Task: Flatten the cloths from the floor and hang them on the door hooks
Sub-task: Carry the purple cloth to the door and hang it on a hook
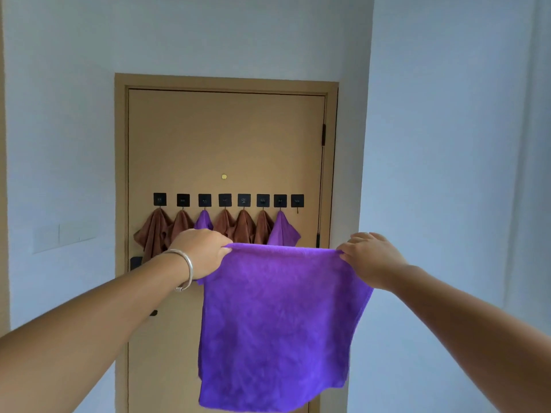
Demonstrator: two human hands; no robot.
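Note:
A purple cloth [277, 323] hangs flat in front of me, stretched by its top corners. My left hand [199, 251], with a silver bangle on the wrist, pinches the top left corner. My right hand [372, 257] pinches the top right corner. Behind it is a tan door [226, 138] with a row of several black square hooks. Brown cloths [153, 231] and two purple cloths [283, 231] hang from all but the rightmost hook [297, 201], which is bare. The lower parts of the hung cloths are hidden behind my hands and the held cloth.
White walls stand on both sides of the door; the right wall [447, 174] juts forward close to the hinge side. A black door handle [136, 262] shows at the door's left edge behind my left forearm. The floor is out of view.

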